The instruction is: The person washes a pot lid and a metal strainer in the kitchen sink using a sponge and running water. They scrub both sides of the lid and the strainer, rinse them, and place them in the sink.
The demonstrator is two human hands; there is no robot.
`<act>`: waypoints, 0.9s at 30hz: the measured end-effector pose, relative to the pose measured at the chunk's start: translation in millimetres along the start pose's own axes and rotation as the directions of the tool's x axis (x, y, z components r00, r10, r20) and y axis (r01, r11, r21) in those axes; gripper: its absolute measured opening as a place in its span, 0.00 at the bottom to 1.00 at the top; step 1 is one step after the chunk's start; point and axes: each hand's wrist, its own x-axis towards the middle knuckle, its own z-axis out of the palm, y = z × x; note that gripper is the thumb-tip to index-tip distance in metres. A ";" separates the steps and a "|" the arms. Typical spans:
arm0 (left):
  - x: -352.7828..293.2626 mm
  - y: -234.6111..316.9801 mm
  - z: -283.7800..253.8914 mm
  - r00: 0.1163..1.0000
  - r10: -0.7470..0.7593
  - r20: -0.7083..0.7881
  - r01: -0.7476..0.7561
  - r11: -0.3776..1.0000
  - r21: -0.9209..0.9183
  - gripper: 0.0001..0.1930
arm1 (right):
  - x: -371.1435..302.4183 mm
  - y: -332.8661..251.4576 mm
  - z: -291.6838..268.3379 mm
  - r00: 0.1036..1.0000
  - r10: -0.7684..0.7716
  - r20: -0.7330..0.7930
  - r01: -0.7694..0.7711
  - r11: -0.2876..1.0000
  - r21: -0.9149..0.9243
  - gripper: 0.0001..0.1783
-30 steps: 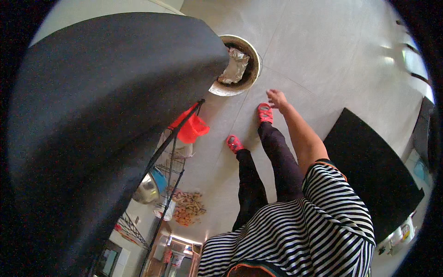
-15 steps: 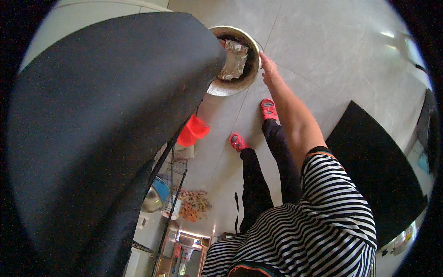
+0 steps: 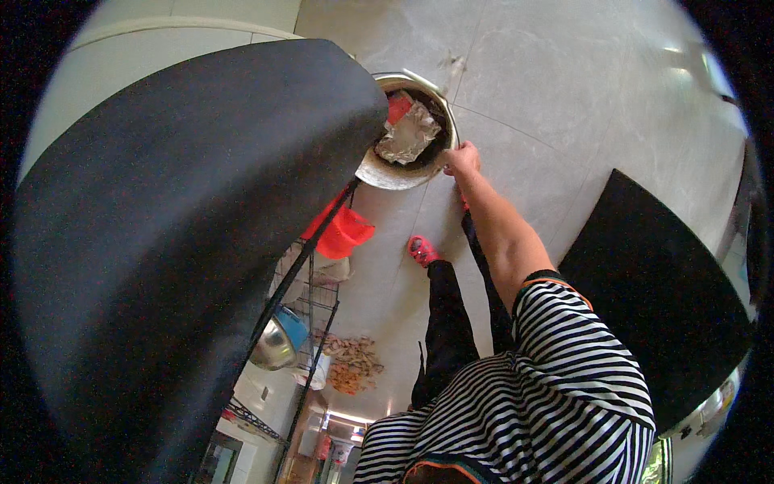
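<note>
Ahead of me is a round bucket (image 3: 393, 176) with a pale, scuffed rim and a dark-stained inside. Crumpled silver foil (image 3: 413, 137) lies in it, beside something red (image 3: 398, 107). A bail handle with a pale grip (image 3: 422, 81) shows along its far rim. My right hand (image 3: 462, 159) is closed at the bucket's right edge, the arm stretched forward. A large dark panel (image 3: 201, 185), close to the camera, covers the bucket's left part. My left hand and arm do not show.
Left of my legs are a wire rack (image 3: 310, 302), a red plastic container (image 3: 345, 234), a metal bowl (image 3: 276, 347) and a pile of brownish and orange pieces (image 3: 351, 363) on the grey tile floor (image 3: 548, 89). A second dark panel (image 3: 657, 290) stands at right.
The bucket has come nearer to me and turned a little, and its handle grip now shows. My right fingers, earlier extended along its side, have closed at the edge.
</note>
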 end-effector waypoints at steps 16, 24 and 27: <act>-30.0 -18.2 -39.4 0.962 0.266 0.065 -0.273 0.950 0.148 0.13 | -133.8 7.1 -125.3 0.832 -0.490 0.261 0.523 0.850 -0.071 0.23; -40.3 33.0 -12.2 0.887 0.372 0.272 -0.459 0.772 0.439 0.13 | -249.0 232.2 -303.7 0.843 -0.502 0.191 0.467 0.861 0.203 0.15; -45.1 55.4 24.6 0.853 0.367 0.370 -0.521 0.629 0.577 0.13 | -311.6 306.0 -361.8 0.927 -0.372 0.056 0.352 0.910 0.219 0.22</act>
